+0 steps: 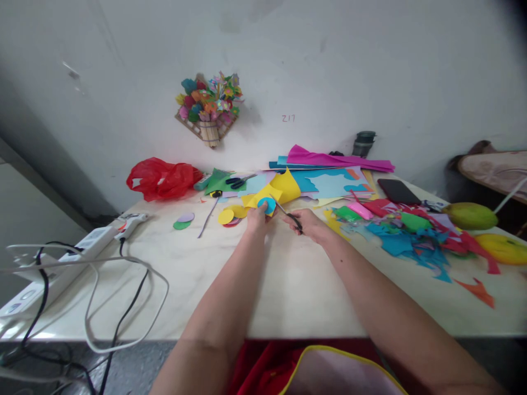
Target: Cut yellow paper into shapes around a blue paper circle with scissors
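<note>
My left hand (257, 217) is closed on a yellow sheet (288, 186), pinching a blue disc (267, 206) against it. In my right hand (307, 221) are dark-handled scissors (295, 220), their blades pointing up and left at the yellow sheet, right beside the blue disc. Yellow discs (226, 216) lie on the table just left of my left hand, with a reddish disc partly under them. Farther left, a lilac disc (186, 217) overlaps a green disc (181, 225).
Colored scraps (405, 238) cover the table's right side, near a black phone (398, 192) and yellow-green fruit (470, 216). Colored sheets (325, 182), spare scissors (237, 182) and a red bag (162, 178) lie at the back. A power strip (88, 244) with cables stands left.
</note>
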The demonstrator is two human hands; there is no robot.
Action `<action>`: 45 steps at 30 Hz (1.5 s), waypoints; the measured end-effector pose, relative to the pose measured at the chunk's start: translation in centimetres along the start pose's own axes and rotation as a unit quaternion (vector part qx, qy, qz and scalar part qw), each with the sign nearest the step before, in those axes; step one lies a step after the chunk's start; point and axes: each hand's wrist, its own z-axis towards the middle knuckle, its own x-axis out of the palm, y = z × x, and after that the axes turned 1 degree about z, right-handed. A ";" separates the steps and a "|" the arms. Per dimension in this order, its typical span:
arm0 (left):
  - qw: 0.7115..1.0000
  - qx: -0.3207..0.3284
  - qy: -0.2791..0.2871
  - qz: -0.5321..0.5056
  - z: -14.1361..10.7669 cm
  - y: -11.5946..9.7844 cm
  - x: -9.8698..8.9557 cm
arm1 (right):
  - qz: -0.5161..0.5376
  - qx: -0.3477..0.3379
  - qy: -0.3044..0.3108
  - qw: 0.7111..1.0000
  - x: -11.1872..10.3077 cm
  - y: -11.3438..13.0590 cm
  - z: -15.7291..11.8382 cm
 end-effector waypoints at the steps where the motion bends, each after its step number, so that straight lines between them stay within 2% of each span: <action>1: 1.000 0.000 0.001 0.001 -0.1 0.0 0.0 | 0.000 0.000 -0.001 1.000 0.0 0.0 0.0; 7: 1.000 0.000 0.006 -0.002 -0.3 -0.2 0.1 | -0.004 -0.001 0.004 1.000 0.0 -0.1 0.1; 17: 1.000 0.008 0.017 0.008 0.7 0.3 -0.4 | -0.003 -0.003 0.021 1.000 -0.6 -0.7 0.5; 24: 0.999 0.001 0.019 0.032 -0.1 0.2 -0.1 | -0.001 0.026 0.012 1.000 -0.5 0.3 -0.3; 29: 0.999 -0.009 0.040 0.026 -0.7 0.0 0.1 | -0.011 0.027 0.008 1.000 -0.5 0.9 -0.7; 45: 0.997 -0.026 0.062 0.028 -0.2 -0.2 -0.3 | -0.015 0.019 0.012 1.000 -1.2 0.4 -0.2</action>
